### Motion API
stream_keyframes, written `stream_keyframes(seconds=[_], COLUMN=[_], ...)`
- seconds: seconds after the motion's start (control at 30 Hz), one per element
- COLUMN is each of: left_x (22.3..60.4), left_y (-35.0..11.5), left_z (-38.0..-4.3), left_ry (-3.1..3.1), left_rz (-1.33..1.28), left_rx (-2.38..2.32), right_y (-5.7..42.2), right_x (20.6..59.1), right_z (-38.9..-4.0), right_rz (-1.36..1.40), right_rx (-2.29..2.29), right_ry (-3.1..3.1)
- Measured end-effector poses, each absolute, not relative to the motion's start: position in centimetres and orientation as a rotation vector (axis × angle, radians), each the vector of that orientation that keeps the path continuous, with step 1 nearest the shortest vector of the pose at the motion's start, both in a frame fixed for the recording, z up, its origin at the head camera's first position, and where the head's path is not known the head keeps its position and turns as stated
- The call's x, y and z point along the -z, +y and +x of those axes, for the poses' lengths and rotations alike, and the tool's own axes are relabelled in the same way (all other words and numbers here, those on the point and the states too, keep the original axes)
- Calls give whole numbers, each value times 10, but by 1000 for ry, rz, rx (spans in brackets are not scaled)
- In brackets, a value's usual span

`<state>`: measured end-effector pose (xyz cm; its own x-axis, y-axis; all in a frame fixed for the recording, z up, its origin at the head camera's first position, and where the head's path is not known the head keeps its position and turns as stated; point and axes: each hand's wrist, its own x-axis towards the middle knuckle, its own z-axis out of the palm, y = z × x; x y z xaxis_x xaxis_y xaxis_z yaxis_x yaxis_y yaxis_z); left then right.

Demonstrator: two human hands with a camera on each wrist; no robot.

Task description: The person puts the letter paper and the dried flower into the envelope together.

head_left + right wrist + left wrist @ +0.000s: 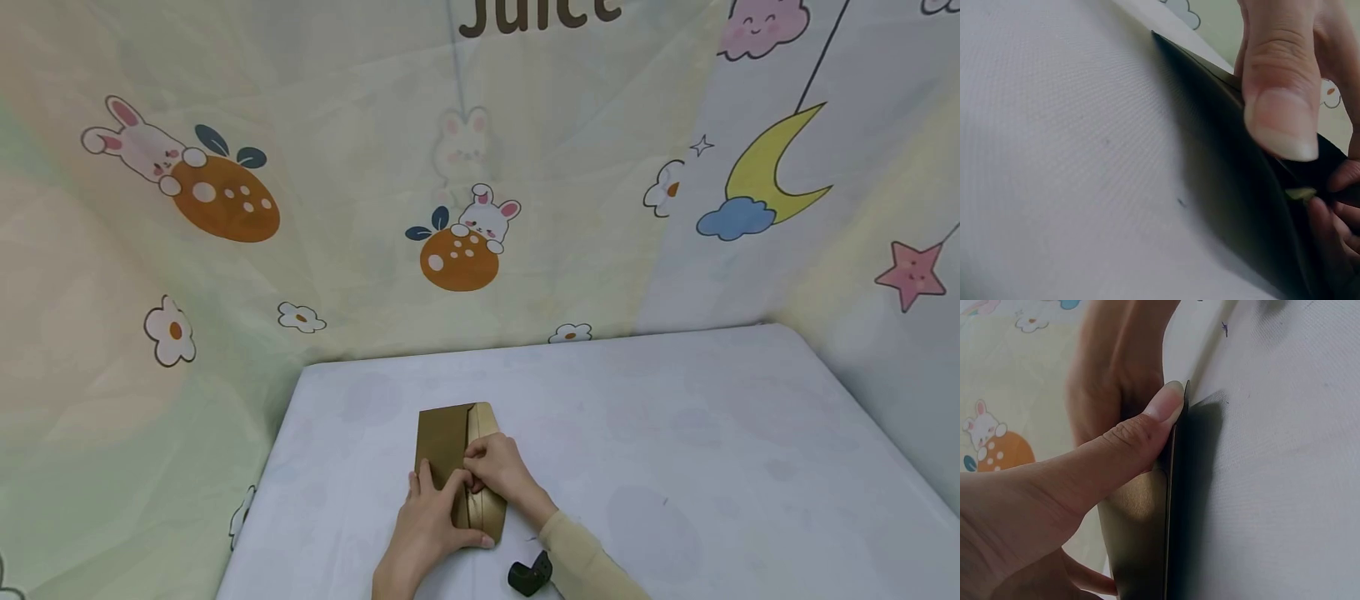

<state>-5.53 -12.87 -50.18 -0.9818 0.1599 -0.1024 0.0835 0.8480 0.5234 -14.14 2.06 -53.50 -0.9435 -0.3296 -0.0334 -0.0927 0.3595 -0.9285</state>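
Observation:
A gold-brown envelope (441, 433) lies on the white tabletop, with a lighter gold flap (482, 419) along its right side. My left hand (429, 518) holds it from the lower left, thumb on the lower right edge and fingers spread over the left part. At the flap's inner edge, my right hand (501, 468) pinches with bent fingers, close to the left index fingertip. A small yellowish piece (1300, 194) shows between the fingers in the right wrist view; its kind is unclear. In the left wrist view, the thumb (1141, 428) presses on the envelope's edge, which stands slightly off the cloth.
A small black angled object (530, 573) sits beside the right sleeve (588, 558). White cloth covers the table (675, 442). Behind it hangs a printed curtain (360, 250) with rabbits and oranges, and its lower part meets the table's back edge.

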Motion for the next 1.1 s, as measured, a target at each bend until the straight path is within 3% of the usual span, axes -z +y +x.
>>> stream_keyframes(seconds=[0.53,1.1], left_x=[502,501], left_y=[-128,-127], left_z=[-56,-55], left_ry=[2868,2854], left_rz=[171,149], left_rx=[-806,-806], right_y=[20,18], right_x=[536,537], right_z=[-144,-150], right_rz=[-405,-168], right_rx=[1560,1749], right_ry=[2426,2120])
